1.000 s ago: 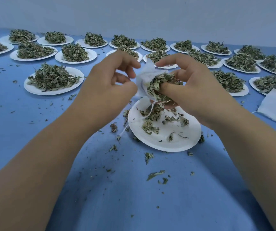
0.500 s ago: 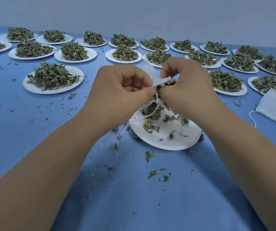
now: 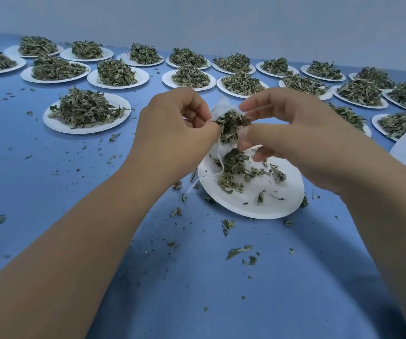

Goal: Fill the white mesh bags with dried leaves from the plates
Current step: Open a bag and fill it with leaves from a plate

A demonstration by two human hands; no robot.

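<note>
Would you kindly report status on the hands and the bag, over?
Left hand pinches the mesh bag open; right hand pinches dried leaves at its mouth. Scant leaves on the plate below. Nothing in the way.

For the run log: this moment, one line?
left hand: pinches white mesh bag | right hand: holds dried green leaves at bag mouth | round white paper plate: few leaves remain

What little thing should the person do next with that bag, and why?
Probably press the dried leaves down into the white mesh bag with the right hand. A clump bulges out of the mouth that the left hand pinches open, and only scraps lie on the plate below, so packing makes room for them.
</note>
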